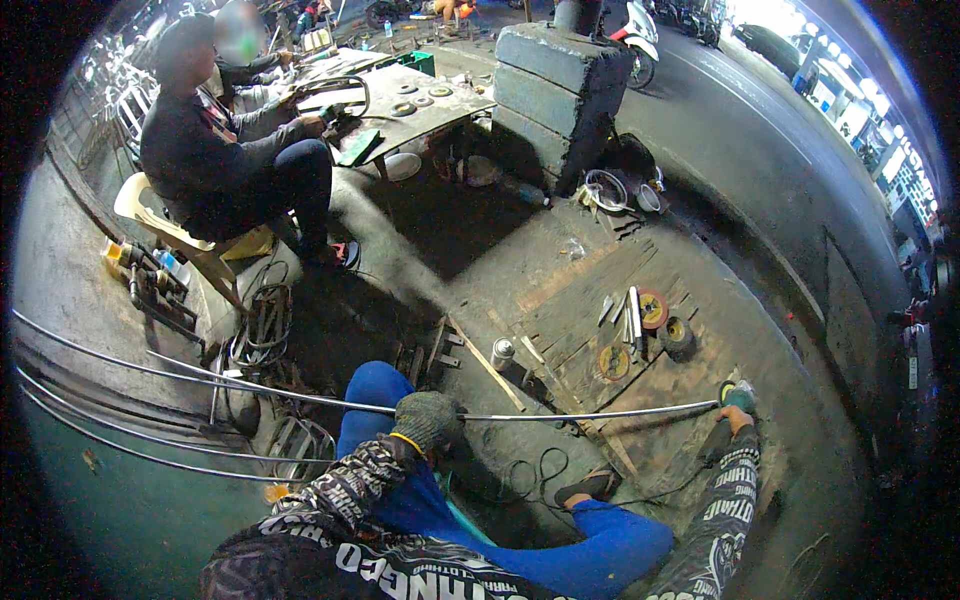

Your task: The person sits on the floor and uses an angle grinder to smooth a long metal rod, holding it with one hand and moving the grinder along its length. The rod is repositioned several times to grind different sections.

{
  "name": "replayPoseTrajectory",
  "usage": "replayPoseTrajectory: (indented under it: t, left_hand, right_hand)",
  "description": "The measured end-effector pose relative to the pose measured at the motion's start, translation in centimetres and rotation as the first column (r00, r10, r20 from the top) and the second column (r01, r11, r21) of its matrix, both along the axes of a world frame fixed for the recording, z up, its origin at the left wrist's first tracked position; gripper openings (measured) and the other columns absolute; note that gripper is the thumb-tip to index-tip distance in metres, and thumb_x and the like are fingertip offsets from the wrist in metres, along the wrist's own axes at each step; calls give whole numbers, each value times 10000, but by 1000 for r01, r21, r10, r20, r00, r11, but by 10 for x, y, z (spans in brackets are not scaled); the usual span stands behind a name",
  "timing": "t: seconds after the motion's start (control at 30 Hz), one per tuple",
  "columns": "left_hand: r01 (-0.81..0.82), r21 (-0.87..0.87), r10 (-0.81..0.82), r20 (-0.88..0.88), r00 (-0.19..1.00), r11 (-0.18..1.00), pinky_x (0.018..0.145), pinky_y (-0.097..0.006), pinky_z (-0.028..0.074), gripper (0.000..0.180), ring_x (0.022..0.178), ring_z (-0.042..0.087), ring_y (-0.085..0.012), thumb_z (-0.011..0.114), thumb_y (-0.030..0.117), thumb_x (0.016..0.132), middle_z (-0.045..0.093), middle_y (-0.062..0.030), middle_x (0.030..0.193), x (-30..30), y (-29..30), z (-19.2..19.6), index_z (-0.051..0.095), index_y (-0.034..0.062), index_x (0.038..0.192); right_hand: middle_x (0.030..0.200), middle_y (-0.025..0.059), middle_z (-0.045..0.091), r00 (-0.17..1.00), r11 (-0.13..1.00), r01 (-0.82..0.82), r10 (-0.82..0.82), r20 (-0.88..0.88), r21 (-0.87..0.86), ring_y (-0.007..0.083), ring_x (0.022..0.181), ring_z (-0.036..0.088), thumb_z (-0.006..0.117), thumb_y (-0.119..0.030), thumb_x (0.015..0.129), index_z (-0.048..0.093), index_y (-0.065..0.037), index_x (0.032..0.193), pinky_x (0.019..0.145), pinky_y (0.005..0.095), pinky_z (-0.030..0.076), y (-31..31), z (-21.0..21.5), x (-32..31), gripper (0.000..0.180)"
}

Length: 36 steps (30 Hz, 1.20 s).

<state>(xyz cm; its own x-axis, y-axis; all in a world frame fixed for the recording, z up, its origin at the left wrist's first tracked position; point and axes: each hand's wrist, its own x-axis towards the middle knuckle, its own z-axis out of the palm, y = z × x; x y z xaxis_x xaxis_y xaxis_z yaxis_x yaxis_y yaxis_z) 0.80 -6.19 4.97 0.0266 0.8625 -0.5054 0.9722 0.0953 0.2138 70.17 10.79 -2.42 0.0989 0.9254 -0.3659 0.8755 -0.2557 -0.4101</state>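
Note:
A long, thin metal rod (pixel 590 415) runs across in front of me, over my raised left knee and on to the right. My left hand (pixel 428 420), in a grey knitted glove, is closed around it beside that knee. Out at the right end, my right hand (pixel 738 402) grips the rod's tip, together with a small green and yellow piece whose kind I cannot make out. More long metal rods (pixel 170 437) lie to my left, their near ends hidden behind my arm.
Abrasive discs (pixel 652 310), a black wheel (pixel 677 338) and short metal pieces (pixel 632 318) lie on a wooden board (pixel 560 290). A spray can (pixel 502 353) and cables (pixel 540 480) are nearer. A seated person (pixel 225 140) works at a table (pixel 440 110); a concrete block (pixel 550 95) stands beside the road.

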Motion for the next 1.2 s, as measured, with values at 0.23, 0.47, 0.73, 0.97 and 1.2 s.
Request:
replayPoseTrajectory:
  t: [0.23,0.47,0.73,0.97,1.2]
  left_hand:
    - [-23,103,16,63,998,994,660,-499,543,273,777,691,-353,579,291,779,702,-172,819,3,14,-33,746,87,849]
    - [-10,171,-2,72,997,985,682,-501,543,292,795,688,-366,548,273,779,697,-197,846,13,19,-40,740,68,858]
    - [-48,227,25,103,994,973,701,-491,554,266,776,698,-358,561,270,780,710,-163,839,25,45,-50,739,86,850]
    - [28,208,-39,47,998,978,722,-500,548,313,827,694,-355,545,291,794,704,-187,904,24,48,-52,723,72,929]
    - [118,451,-143,20,990,885,548,-552,542,332,681,688,-409,491,230,817,677,-268,807,15,51,-64,712,-17,814]
  right_hand:
    - [975,136,701,988,998,-61,62,139,-18,239,882,658,665,-293,743,751,-101,854,753,357,519,-16,1,-66,237]
    - [988,147,702,906,939,-336,344,247,-76,242,917,663,667,-320,743,735,-126,958,759,352,522,-35,-12,-131,297]
    - [901,187,680,956,960,278,-281,-85,-43,293,831,657,788,-329,557,676,89,827,739,399,510,-41,-24,-219,510]
    - [787,190,670,965,971,232,-224,-135,50,260,714,661,822,-237,504,619,136,699,609,384,506,-81,14,-319,468]
    - [1150,255,625,981,987,130,-142,-133,-95,356,1058,622,852,-291,485,561,133,1118,902,402,503,-92,38,-382,816]
